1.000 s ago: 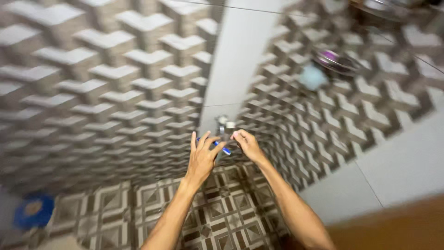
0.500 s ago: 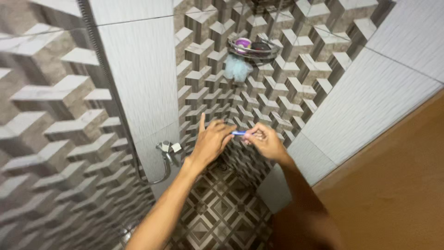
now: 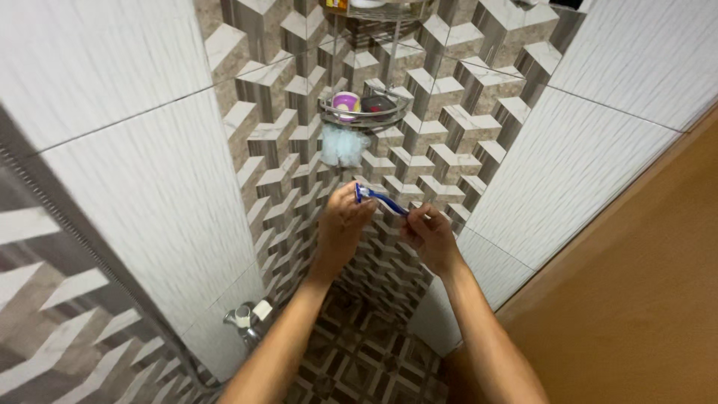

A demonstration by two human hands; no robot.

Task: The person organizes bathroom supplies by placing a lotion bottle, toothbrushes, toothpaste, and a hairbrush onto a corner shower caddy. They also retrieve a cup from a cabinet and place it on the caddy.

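Below corner rack (image 3: 364, 117) | one blue razor (image 3: 380, 199) | right hand (image 3: 429, 236) fingers gripping handle | left hand (image 3: 344, 224) fingers pinching head

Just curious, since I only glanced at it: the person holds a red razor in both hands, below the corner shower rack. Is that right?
Not quite: the razor is blue, not red. The head view shows the left hand at its head end and the right hand on the handle, below the corner rack.
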